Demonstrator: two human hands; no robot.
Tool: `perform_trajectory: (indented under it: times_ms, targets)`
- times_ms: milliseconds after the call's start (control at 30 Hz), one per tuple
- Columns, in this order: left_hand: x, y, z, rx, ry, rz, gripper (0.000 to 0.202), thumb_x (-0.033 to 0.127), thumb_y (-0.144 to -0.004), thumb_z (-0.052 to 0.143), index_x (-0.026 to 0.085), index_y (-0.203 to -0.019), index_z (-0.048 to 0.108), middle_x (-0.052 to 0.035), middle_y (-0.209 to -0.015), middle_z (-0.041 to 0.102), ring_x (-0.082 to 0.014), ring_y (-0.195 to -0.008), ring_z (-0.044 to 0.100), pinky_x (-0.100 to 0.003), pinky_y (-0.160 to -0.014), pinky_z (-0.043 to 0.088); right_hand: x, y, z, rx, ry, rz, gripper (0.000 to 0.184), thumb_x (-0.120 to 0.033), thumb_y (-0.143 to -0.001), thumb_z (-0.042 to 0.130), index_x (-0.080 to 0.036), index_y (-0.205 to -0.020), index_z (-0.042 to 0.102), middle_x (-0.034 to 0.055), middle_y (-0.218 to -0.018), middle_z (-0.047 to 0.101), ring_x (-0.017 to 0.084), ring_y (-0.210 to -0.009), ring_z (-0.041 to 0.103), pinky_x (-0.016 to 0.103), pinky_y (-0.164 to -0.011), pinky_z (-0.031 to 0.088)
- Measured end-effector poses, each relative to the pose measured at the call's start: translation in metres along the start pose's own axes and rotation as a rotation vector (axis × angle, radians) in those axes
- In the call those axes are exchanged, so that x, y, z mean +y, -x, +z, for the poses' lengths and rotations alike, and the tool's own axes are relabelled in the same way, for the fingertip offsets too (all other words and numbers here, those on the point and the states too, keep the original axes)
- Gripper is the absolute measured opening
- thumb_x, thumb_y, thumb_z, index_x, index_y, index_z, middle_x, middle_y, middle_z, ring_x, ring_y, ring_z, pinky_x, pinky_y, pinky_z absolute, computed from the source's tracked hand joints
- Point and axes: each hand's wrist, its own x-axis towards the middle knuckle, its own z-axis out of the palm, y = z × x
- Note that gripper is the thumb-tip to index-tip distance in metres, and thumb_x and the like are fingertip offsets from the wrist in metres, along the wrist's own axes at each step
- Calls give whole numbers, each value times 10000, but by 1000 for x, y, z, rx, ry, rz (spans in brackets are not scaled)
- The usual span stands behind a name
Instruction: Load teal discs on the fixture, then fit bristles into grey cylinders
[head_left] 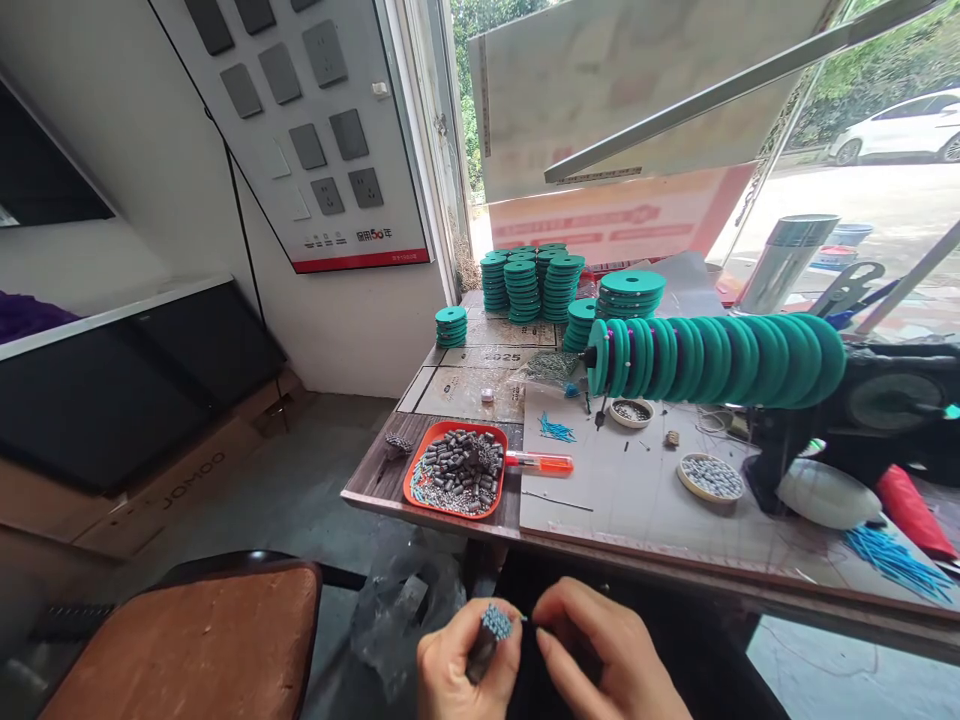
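Observation:
Both my hands are low in the view, below the table's front edge. My left hand (457, 665) is closed around a small bundle of thin blue-tipped tubes (495, 622), held upright in the fist. My right hand (600, 650) is beside it, thumb and forefinger pinched together close to the bundle's top; what they pinch is too small to make out. On the table above, a red tray (414, 470) holds several small grey cylinders.
A horizontal rod carries a row of green discs (712, 358); more green discs stand in stacks (529, 282) at the table's back. Two small dishes (709, 477) of beads, an orange pen (540, 463) and loose blue tubes (896, 562) lie on the table (600, 500). A brown stool (187, 640) stands at my left.

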Motion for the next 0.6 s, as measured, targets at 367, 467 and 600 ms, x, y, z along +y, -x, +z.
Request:
perform_trajectory:
  times_ms: [367,467,600]
  targets:
    - [0,1,-1,-201,357,-218,497,584,-554,644,102,-618,536,32,-570,441,20,-530,399,-72,-524,331,5,-7,8,122,363,-351,257,-186,-879,281,-77,-656,349,17,-530,371,29,-599,229,159,-667,67]
    - [5,-5,-5,-171,562,-274,479,541,-512,699,120,-624,501,30,-607,502,-11,-551,484,-106,-573,414,4,-3,10,109,311,-352,258,-162,-876,267,-67,-640,306,11,-518,361,26,-581,217,152,-656,64]
    - [13,-11,-14,-244,710,-329,448,452,-480,752,122,-606,475,11,-667,560,-69,-605,550,-183,-627,473,3,0,13,91,260,-293,299,-243,-902,255,-87,-689,396,-1,-520,392,6,-572,256,149,-644,94]
